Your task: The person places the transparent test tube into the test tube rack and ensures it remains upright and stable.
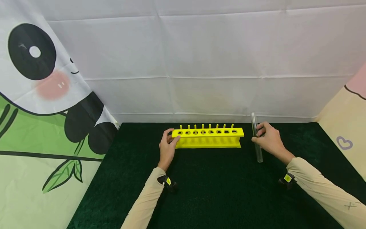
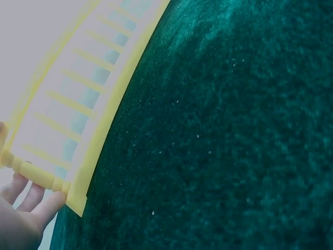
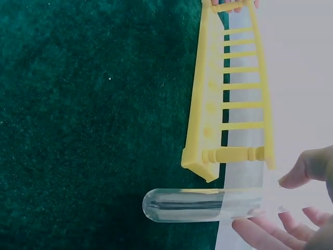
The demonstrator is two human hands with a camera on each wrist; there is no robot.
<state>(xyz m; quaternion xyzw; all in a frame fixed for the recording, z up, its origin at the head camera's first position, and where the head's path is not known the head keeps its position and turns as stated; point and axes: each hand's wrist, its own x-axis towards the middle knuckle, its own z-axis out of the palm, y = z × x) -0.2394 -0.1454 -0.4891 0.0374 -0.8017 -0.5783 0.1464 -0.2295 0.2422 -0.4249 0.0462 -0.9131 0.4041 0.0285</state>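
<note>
A yellow test tube rack (image 1: 208, 142) stands on the dark green cloth, with a row of round holes in its top and short pegs behind. My left hand (image 1: 167, 149) grips its left end, thumb in front and fingers behind; the left wrist view shows those fingers (image 2: 49, 208) at the rack's end post. To the right of the rack, my right hand (image 1: 270, 140) holds a clear glass test tube (image 1: 259, 156) between thumb and fingers. The tube is nearly upright, rounded end down, apart from the rack. No tube shows in the rack's holes.
Dark green cloth (image 1: 217, 190) covers the table. A white sheet (image 1: 211, 63) hangs behind its far edge. Printed cartoon fabric (image 1: 51, 127) stands along the left, and a cream panel (image 1: 337, 117) borders the right.
</note>
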